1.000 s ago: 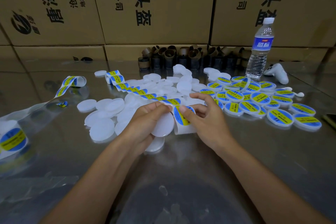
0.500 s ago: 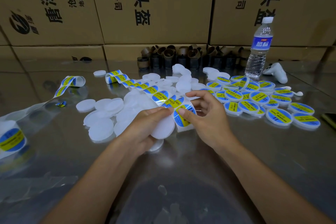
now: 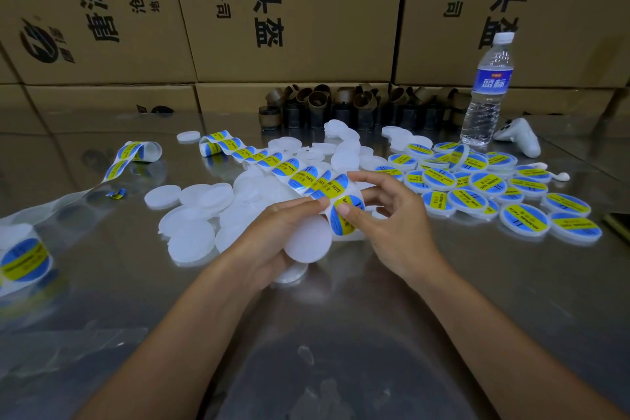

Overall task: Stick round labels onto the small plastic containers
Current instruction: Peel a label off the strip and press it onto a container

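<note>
Closest to me, the steel bench [image 3: 341,334] is bare where the two forearms cross it. Just past that, the left hand [image 3: 272,235] has its grip clamped on a blank container [image 3: 308,239], a frosted white disc held flat side up. Touching it at three o'clock, the right hand [image 3: 392,225] pinches the leading label [image 3: 344,220], thumb on its blue and yellow face. That label curls off the end of the label strip [image 3: 272,160], so my guess is it is about to be peeled and pressed onto the disc.

The strip runs away toward eleven o'clock over a heap of unlabelled containers [image 3: 204,208], which spreads from nine round to twelve. At two o'clock lie the labelled containers [image 3: 494,187], a good couple of dozen. I would call the job roughly half done: the finished pile is sizeable, yet the plain heap looks about as big and the strip has plenty of labels left.

Far out at nine o'clock trails spent backing [image 3: 68,198], with a label roll [image 3: 20,259] at the bench edge. Toward one o'clock stand a water bottle [image 3: 487,92] and a white controller [image 3: 521,136]. At twelve is a cluster of cardboard cores [image 3: 341,106], and printed cartons [image 3: 289,10] are stacked behind everything.
</note>
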Action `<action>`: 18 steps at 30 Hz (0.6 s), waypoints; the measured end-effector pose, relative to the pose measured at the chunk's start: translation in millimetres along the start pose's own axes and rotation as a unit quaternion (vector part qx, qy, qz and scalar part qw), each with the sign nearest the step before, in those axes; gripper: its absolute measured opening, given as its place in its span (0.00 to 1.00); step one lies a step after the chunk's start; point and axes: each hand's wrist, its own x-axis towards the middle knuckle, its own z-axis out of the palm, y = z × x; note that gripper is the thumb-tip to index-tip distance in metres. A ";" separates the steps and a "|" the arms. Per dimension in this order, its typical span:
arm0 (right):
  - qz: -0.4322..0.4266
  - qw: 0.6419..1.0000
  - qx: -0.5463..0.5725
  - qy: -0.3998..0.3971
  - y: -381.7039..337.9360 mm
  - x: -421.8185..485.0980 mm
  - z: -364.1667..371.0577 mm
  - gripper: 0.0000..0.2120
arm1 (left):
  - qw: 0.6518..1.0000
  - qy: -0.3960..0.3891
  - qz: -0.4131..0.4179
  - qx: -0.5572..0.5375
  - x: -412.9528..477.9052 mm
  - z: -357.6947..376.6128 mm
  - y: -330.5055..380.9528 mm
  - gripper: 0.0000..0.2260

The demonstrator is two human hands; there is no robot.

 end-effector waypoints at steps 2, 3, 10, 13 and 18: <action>-0.012 1.000 -0.001 0.000 0.4 -0.7 0.6 0.18 | 1.000 -0.001 0.001 0.002 -0.3 0.6 0.4 0.08; -0.020 1.000 -0.002 0.000 0.4 -1.2 1.0 0.17 | 1.000 0.001 0.001 0.004 0.1 0.6 0.4 0.08; -0.053 0.998 -0.032 -0.027 2.0 -2.7 2.6 0.14 | 0.999 0.023 -0.006 0.028 2.4 0.6 -0.3 0.06; -0.072 0.994 -0.078 -0.029 2.7 -4.5 1.3 0.12 | 0.999 0.036 -0.014 0.030 2.2 1.0 -0.1 0.06; -0.123 0.974 -0.189 -0.014 5.3 -5.5 0.9 0.06 | 0.997 0.065 -0.011 0.031 1.7 3.6 -0.7 0.05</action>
